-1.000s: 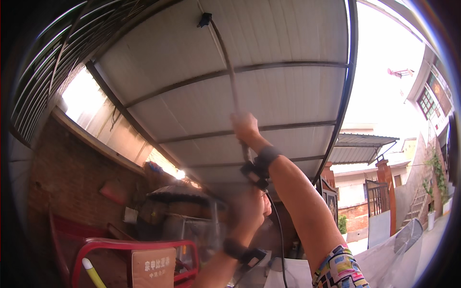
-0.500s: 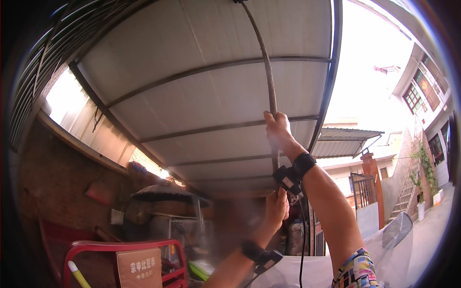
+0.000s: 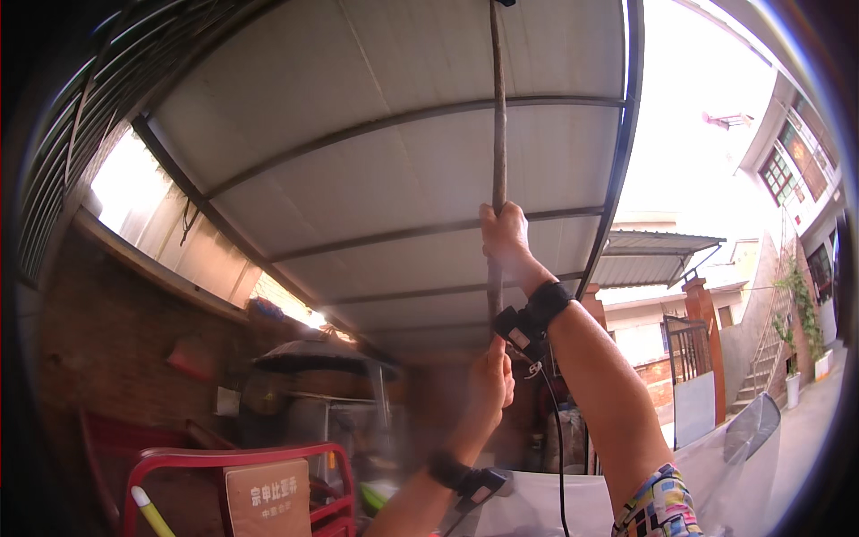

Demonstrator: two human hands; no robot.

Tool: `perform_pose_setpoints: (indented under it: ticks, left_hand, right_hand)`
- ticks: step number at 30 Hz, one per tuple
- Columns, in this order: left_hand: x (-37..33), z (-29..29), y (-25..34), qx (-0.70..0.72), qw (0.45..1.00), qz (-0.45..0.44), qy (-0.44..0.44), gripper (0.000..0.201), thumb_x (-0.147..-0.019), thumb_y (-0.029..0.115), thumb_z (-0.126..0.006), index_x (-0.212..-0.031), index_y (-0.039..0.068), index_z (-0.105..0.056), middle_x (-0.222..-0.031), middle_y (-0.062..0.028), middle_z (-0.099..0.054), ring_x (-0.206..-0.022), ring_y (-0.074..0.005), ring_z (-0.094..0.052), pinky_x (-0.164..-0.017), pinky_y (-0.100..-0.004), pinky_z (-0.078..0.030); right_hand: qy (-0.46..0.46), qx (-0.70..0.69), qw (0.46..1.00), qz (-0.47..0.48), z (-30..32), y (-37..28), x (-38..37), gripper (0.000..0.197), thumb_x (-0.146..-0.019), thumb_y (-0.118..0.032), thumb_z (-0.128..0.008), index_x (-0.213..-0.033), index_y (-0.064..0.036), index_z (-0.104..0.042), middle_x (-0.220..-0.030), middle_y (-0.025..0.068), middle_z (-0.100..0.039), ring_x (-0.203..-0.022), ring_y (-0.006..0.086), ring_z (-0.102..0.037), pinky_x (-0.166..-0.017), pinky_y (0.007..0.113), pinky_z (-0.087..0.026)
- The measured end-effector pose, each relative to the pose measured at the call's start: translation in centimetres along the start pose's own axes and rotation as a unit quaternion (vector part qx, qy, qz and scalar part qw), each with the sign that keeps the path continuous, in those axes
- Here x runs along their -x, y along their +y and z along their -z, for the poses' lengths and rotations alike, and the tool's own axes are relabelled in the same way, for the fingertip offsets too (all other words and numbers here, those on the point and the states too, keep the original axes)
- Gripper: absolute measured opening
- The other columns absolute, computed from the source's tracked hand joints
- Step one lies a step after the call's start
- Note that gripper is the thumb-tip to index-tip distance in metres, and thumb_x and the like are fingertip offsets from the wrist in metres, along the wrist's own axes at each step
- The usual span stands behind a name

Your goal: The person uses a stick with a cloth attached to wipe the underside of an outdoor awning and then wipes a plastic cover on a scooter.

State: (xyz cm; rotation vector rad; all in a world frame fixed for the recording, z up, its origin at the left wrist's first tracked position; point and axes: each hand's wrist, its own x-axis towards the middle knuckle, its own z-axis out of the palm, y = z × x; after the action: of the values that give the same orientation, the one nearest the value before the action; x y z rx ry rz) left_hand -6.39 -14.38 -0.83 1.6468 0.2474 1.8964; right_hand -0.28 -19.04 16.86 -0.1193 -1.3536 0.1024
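A long wooden pole point(image 3: 499, 143) rises almost upright through the middle of the head view, its top end meeting a dark piece at the upper edge. My right hand point(image 3: 505, 234) is wrapped round the pole at mid-height. Lower down, my left hand point(image 3: 490, 385) grips the same pole near its bottom end. Each wrist wears a black strap with a small dark device, and a black cable point(image 3: 560, 447) hangs from the right one. Behind the pole spreads a pale panelled roof point(image 3: 394, 179) with dark metal ribs. What the top piece is cannot be made out.
At lower left stands a red metal frame point(image 3: 242, 455) with a brown panel, beside a yellow-green handle point(image 3: 150, 512). A dark round cover point(image 3: 313, 356) sits among stored things behind. On the right are a gate point(image 3: 689, 376), an outdoor stair point(image 3: 761, 367) and translucent sheeting point(image 3: 716, 456).
The pole's top has swung to the right, so the pole now stands straighter. Both hands have shifted slightly left, still gripping it.
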Motion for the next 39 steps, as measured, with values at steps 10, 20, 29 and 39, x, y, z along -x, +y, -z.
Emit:
perform_pose_setpoints:
  ticks: [10,20,29,39]
  left_hand:
    - [-0.1,6.2,2.4,0.023,0.995,-0.008,0.095,0.033,-0.082,0.028,-0.044,-0.053,0.015,-0.033,-0.046,0.0035,-0.029,-0.034,-0.0080,-0.026,-0.031,-0.0241,-0.018]
    - [-1.1,6.5,2.7,0.041,0.997,-0.063,0.027,0.044,-0.087,0.034,-0.040,-0.051,0.010,-0.032,-0.039,0.0013,-0.026,-0.028,-0.0092,-0.021,-0.030,-0.0239,-0.019]
    - [-0.2,1.3,-2.5,-0.023,1.000,-0.005,-0.008,0.037,-0.077,0.010,-0.042,-0.046,0.017,-0.023,-0.041,0.0060,-0.020,-0.030,-0.0058,-0.016,-0.031,-0.0216,-0.011]
    - [0.7,-2.8,-6.0,-0.007,0.997,0.047,-0.053,0.041,-0.084,0.040,-0.045,-0.057,0.011,-0.036,-0.042,0.0045,-0.029,-0.030,-0.0049,-0.027,-0.028,-0.0209,-0.018]
  right_hand:
    - [-0.145,0.118,0.974,0.124,-11.9,1.4,-0.6,0.031,-0.077,-0.026,-0.047,-0.084,0.0049,-0.049,-0.082,0.0190,-0.056,-0.063,0.0302,-0.058,-0.057,0.037,-0.047]
    - [-0.112,0.076,0.976,0.173,-13.5,1.6,-1.2,0.032,-0.076,-0.025,-0.046,-0.068,0.0057,-0.052,-0.063,0.0176,-0.056,-0.054,0.0277,-0.057,-0.050,0.036,-0.047]
    - [-0.086,-0.046,0.993,-0.064,-1.9,3.5,0.0,0.028,-0.079,-0.030,-0.051,-0.073,-0.0037,-0.042,-0.049,0.0037,-0.043,-0.037,0.0160,-0.045,-0.033,0.031,-0.038]
    - [0.083,0.049,0.995,-0.028,5.8,6.7,0.1,0.030,-0.076,-0.025,-0.051,-0.070,0.0042,-0.049,-0.056,0.0117,-0.053,-0.045,0.0209,-0.055,-0.041,0.033,-0.045]
